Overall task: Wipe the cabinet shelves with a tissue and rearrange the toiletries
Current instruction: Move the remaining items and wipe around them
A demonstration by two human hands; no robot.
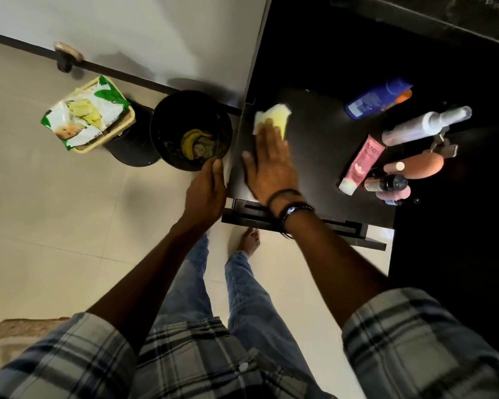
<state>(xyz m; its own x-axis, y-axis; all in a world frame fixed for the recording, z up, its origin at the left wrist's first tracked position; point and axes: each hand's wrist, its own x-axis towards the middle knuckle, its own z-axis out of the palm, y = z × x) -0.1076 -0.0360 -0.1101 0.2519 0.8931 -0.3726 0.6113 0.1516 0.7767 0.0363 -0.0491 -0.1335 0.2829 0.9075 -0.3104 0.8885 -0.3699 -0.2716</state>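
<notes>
My right hand (270, 165) lies flat, fingers straight, pressing a pale yellow-white tissue (272, 118) onto the dark cabinet shelf (320, 145) near its left edge. My left hand (209, 187) rests against the shelf's left front corner, fingers loosely bent. Toiletries lie on the right side of the shelf: a blue bottle (378, 97), a clear spray bottle (427, 125), a pink tube (360, 164), a brown rounded item (418, 167) and a small dark bottle (386, 184).
A black waste bin (163, 133) with banana peel inside stands on the tiled floor left of the cabinet. Beside it a green-white packet (84, 113) sits in a beige basket. A white wall rises behind. My feet are below the shelf's front edge.
</notes>
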